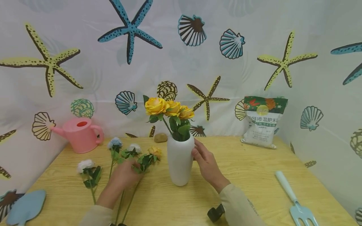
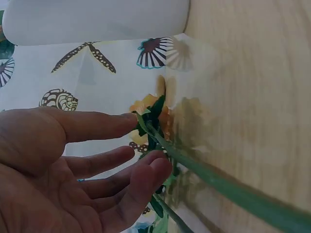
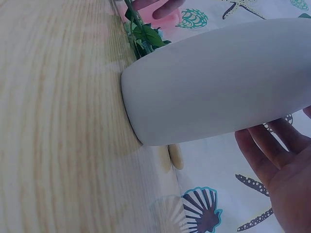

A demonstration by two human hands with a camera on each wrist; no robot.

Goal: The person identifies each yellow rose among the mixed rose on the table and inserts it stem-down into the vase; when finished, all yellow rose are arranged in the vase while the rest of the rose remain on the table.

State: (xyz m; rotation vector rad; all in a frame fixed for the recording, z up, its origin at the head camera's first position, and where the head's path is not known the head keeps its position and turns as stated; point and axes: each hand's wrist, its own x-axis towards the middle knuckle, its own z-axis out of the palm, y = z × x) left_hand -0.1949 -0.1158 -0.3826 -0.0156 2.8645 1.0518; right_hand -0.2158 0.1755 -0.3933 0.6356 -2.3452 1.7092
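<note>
A white vase (image 1: pixel 181 161) stands upright on the table, holding several yellow roses (image 1: pixel 171 108). My right hand (image 1: pixel 207 163) touches the vase's right side with its fingertips; in the right wrist view the fingers (image 3: pixel 265 153) lie against the wall without wrapping round it. Left of the vase, my left hand (image 1: pixel 127 174) is at a loose yellow rose (image 1: pixel 154 152). In the left wrist view its fingers (image 2: pixel 104 126) are loosely extended, the index tip touching a leaf near the green stem (image 2: pixel 209 177). A white rose (image 1: pixel 134 148) and a blue rose (image 1: pixel 115 143) lie just beyond that hand.
Another white rose (image 1: pixel 85 165) lies farther left. A pink watering can (image 1: pixel 82 138) and a stone (image 1: pixel 160 137) sit at the back. A fertilizer bag (image 1: pixel 260 125) stands at the back right. A blue hand fork (image 1: pixel 299 207) and a blue trowel (image 1: pixel 28 205) lie near the front corners.
</note>
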